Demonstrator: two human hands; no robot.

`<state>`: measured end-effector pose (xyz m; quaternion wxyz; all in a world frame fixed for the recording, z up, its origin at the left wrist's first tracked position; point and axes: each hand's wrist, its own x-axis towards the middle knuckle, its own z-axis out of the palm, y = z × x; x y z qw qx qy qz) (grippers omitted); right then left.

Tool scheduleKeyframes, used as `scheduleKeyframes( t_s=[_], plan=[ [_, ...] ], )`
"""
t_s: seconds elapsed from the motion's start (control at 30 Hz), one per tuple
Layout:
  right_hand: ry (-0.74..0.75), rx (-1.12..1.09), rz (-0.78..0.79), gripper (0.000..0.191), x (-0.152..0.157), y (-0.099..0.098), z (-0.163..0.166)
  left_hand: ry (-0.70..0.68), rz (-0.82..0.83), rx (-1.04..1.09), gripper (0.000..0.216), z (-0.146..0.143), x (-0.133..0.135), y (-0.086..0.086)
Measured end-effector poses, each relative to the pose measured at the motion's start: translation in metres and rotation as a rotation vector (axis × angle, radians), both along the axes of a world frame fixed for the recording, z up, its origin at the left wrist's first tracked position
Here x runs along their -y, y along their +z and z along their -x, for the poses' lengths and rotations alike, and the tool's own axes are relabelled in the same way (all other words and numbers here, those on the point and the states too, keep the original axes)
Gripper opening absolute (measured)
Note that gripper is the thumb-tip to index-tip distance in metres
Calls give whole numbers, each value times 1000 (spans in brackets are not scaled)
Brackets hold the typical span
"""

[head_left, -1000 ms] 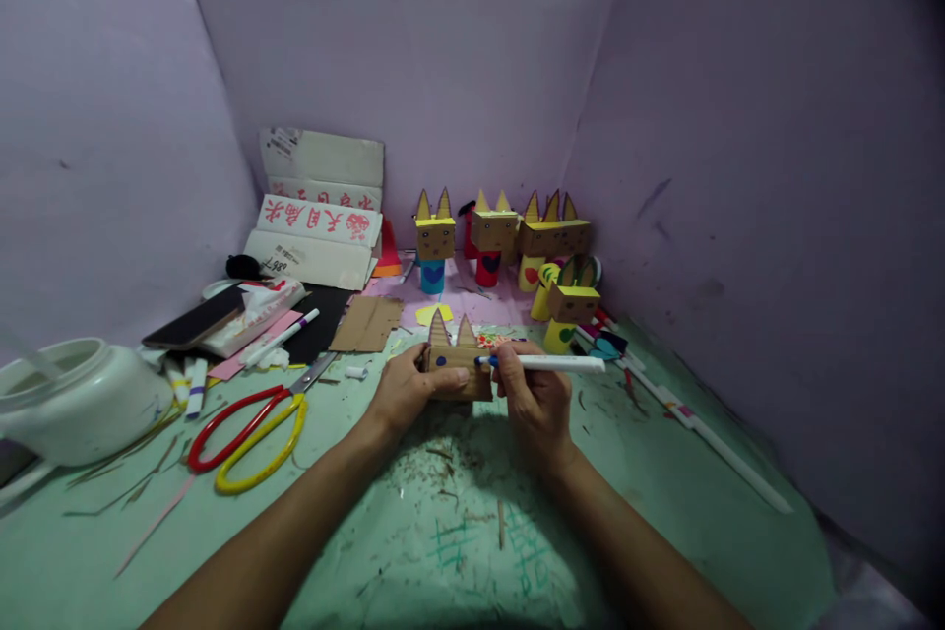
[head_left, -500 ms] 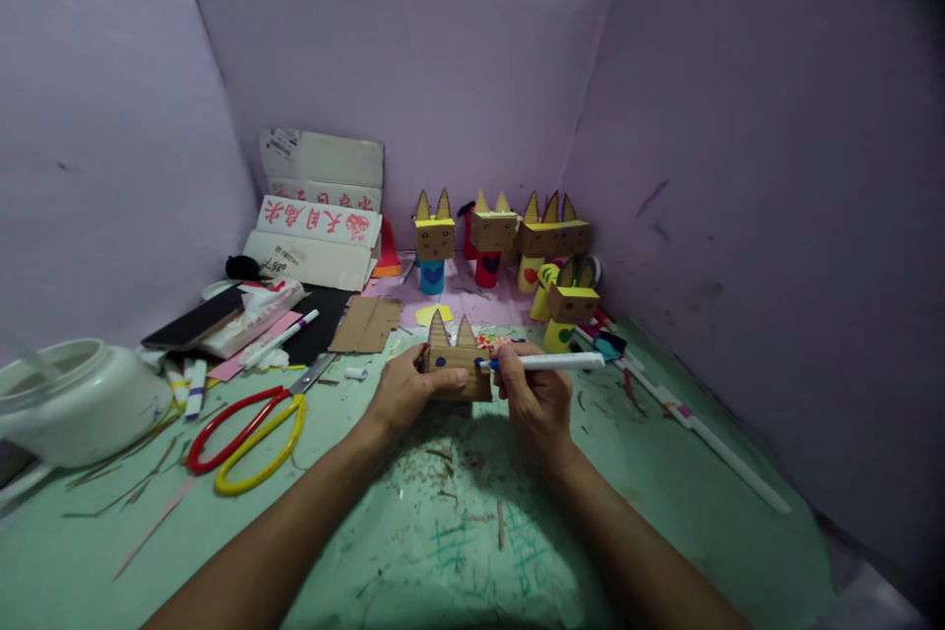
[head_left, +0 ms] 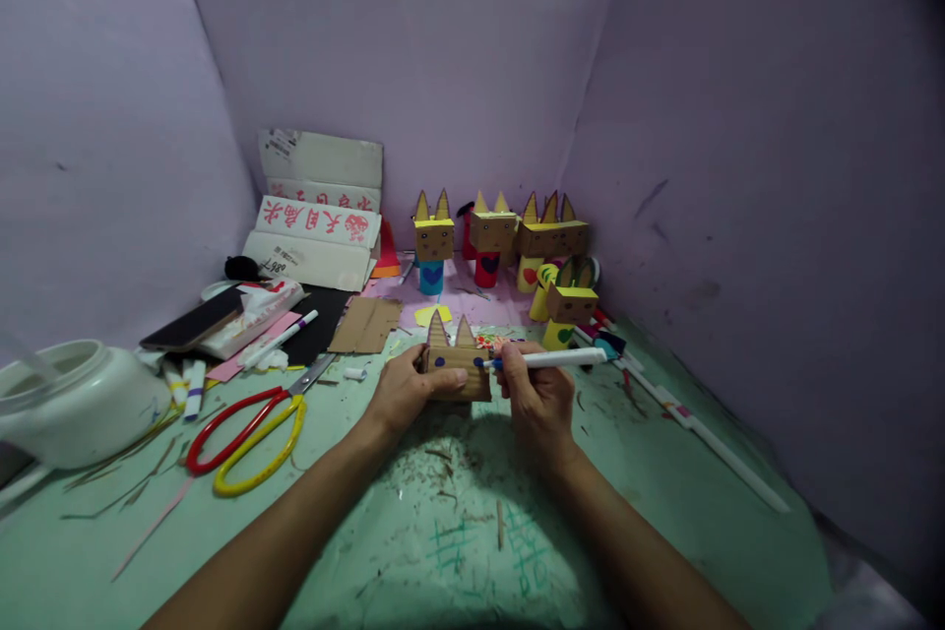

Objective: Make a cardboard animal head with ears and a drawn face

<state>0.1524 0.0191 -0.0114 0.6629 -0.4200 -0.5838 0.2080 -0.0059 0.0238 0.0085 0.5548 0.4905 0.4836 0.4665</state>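
A small cardboard box head [head_left: 458, 359] with two pointed ears stands on the green table [head_left: 664, 472] in front of me. My left hand [head_left: 405, 392] is closed around its left side, thumb across the front, where a blue dot shows. My right hand [head_left: 537, 399] grips a white marker [head_left: 550, 359] lying almost level, its blue tip touching the right part of the box's front.
Several finished cardboard figures [head_left: 502, 241] on coloured tubes stand at the back. Red and yellow scissors [head_left: 247, 433] lie at left, beside a white pot [head_left: 78, 404], loose markers [head_left: 281, 340], a phone [head_left: 193, 319], flat cardboard [head_left: 367, 323] and white boxes [head_left: 317, 217]. Purple walls enclose the table.
The marker's rear end has tipped slightly upward; its tip stays on the box. Both hands remain where they were.
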Motion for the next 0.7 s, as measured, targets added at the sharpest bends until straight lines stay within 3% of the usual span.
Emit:
scheduleKeyframes(
  t_s=[0.3, 0.7],
  plan=[
    [-23, -21, 48, 28, 1, 1, 0, -5, -23, -25, 46, 2, -1, -2],
    [-80, -7, -17, 25, 1, 4, 1, 14, -39, -59, 45, 2, -2, -2]
  ],
)
